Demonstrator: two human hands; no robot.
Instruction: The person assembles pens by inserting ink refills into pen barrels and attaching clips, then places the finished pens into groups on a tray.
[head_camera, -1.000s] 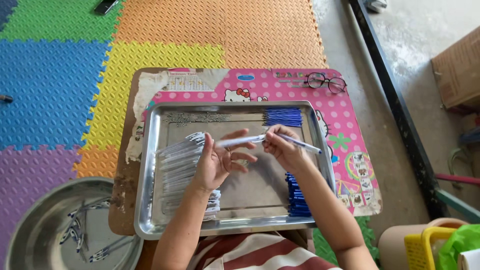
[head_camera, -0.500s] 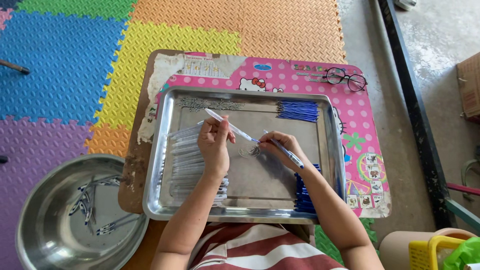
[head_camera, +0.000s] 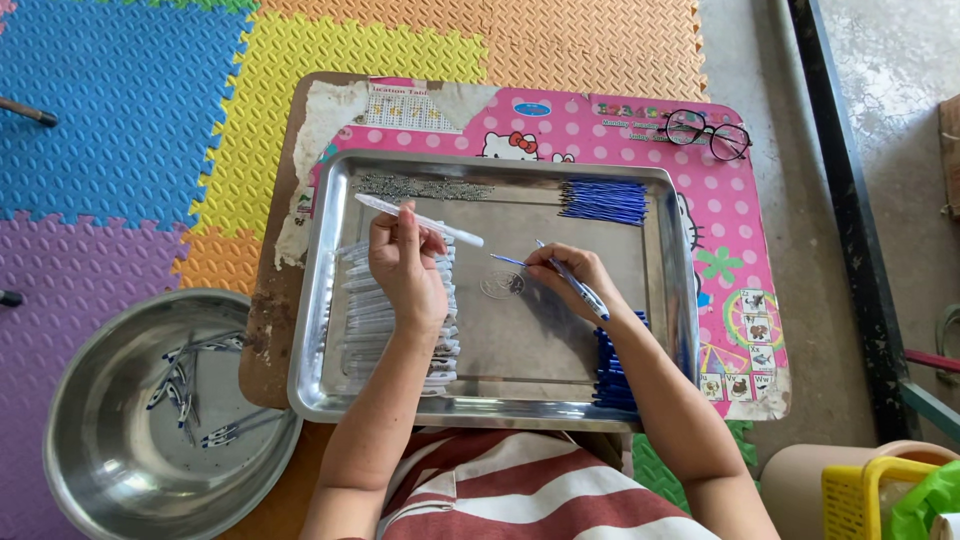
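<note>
My left hand (head_camera: 407, 268) grips a clear pen barrel (head_camera: 420, 220) that slants up to the left over a steel tray (head_camera: 320, 290). My right hand (head_camera: 565, 277) pinches a thin blue refill (head_camera: 510, 261) at its fingertips and also holds a blue pen part (head_camera: 585, 292) that points down to the right. The two hands are apart, with the refill tip aimed toward the barrel's end. Under my left hand lies a pile of clear barrels (head_camera: 385, 330). Blue refills (head_camera: 605, 201) lie at the tray's far right corner, and blue caps (head_camera: 610, 370) along its right side.
The tray rests on a pink patterned board (head_camera: 740, 260) laid on coloured foam mats. A row of small springs (head_camera: 420, 187) lies at the tray's far edge. A steel bowl (head_camera: 100, 440) with several finished pens is at the near left. Eyeglasses (head_camera: 708, 134) lie far right. A yellow basket (head_camera: 870, 495) stands near right.
My left hand tilted the clear barrel from level to slanting up-left. My right hand dropped away from it with the blue refill, so the hands are now separated.
</note>
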